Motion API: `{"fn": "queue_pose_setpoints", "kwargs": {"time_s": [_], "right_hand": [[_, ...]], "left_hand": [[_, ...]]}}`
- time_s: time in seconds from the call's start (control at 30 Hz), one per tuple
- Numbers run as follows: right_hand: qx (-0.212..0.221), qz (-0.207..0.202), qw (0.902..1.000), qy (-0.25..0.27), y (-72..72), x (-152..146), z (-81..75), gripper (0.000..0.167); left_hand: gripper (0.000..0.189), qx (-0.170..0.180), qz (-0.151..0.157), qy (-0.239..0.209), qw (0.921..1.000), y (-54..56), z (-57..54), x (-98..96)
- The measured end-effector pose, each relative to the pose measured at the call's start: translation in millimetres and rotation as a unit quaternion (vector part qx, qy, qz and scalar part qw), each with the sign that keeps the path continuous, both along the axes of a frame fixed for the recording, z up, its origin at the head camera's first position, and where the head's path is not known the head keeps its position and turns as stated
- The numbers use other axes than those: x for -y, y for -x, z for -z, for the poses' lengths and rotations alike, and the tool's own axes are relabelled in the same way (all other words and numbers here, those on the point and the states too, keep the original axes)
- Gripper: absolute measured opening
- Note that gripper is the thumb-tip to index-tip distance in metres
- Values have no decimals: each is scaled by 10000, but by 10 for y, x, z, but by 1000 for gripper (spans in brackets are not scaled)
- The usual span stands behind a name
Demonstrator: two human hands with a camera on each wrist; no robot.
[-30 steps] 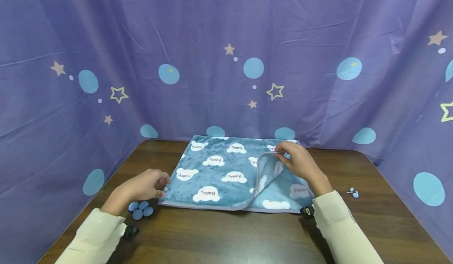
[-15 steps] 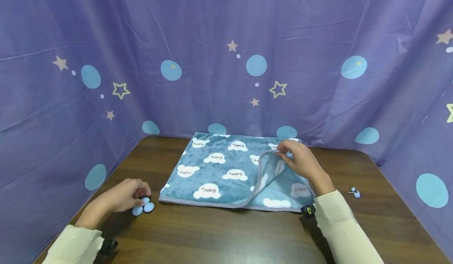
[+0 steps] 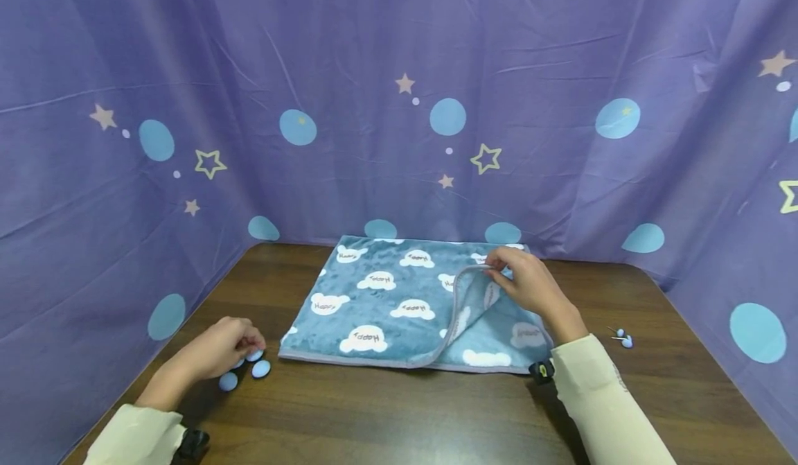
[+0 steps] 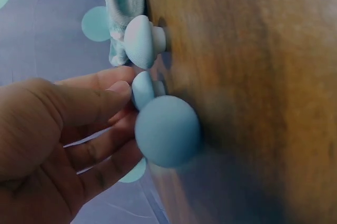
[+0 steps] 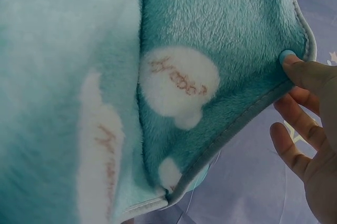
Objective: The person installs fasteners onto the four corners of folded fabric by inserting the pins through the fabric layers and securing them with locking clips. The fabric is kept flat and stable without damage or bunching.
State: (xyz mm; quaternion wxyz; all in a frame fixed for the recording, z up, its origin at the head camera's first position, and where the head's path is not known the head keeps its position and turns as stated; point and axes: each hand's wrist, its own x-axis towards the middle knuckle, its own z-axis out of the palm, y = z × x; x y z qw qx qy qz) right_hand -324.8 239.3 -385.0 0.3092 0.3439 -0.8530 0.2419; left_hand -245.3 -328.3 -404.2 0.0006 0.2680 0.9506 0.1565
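Observation:
My left hand (image 3: pixel 219 348) reaches down at a cluster of light-blue, mushroom-shaped quilt clips on the wooden table. In the left wrist view, thumb and index fingertips lie right at the edge of the middle clip (image 4: pixel 142 92). A closer clip (image 4: pixel 168 132) and a farther clip (image 4: pixel 141 42) flank it; the farther one shows its pale stem. My right hand (image 3: pixel 526 281) pinches the grey-edged corner of a teal blanket (image 3: pixel 399 285) and holds that flap up, folded back. A small light-blue tip (image 5: pixel 287 56) shows by the right thumb.
Two blue-headed pins (image 3: pixel 623 339) lie on the table (image 3: pixel 386 416) beyond the right forearm. A purple curtain (image 3: pixel 374 104) with stars and dots hangs behind and at both sides. A black wrist camera (image 3: pixel 541 371) sits beside the blanket's right corner.
My left hand has moved from the blanket's front left corner leftward and down to the clips. One clip has shifted slightly toward the front left. The right hand keeps its hold on the blanket.

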Motion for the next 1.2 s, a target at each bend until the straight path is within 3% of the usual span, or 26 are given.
{"fn": "queue_pose_setpoints", "kwargs": {"time_s": [0.2,0.33,0.57,0.87,0.97,1.07,1.2], "right_hand": [[132,39,9999,-63,-12,0,-18,17],[139,49,9999,-61,-16,-7,-30,17],[137,5,9999,-72,-20,-8,-40,17],[233,62,9996,-125,-11,-9,-54,17],[272,83,9995,-138,-14,-10,-51,17],[256,86,9996,-122,-20,-9,-46,17],[238,76,9996,-114,-30,-2,-38,18]], "left_hand": [[17,398,-184,127,9990,-2,-40,-37],[23,439,-109,260,9986,58,-35,-49],[19,560,-253,386,9974,110,-24,-49],[9,247,-551,264,9978,220,-95,-70],[10,52,-596,259,9979,320,-145,-118],[12,-259,-451,165,9985,451,-212,-194],[13,-523,-310,-221,9979,636,-287,-332]]}}
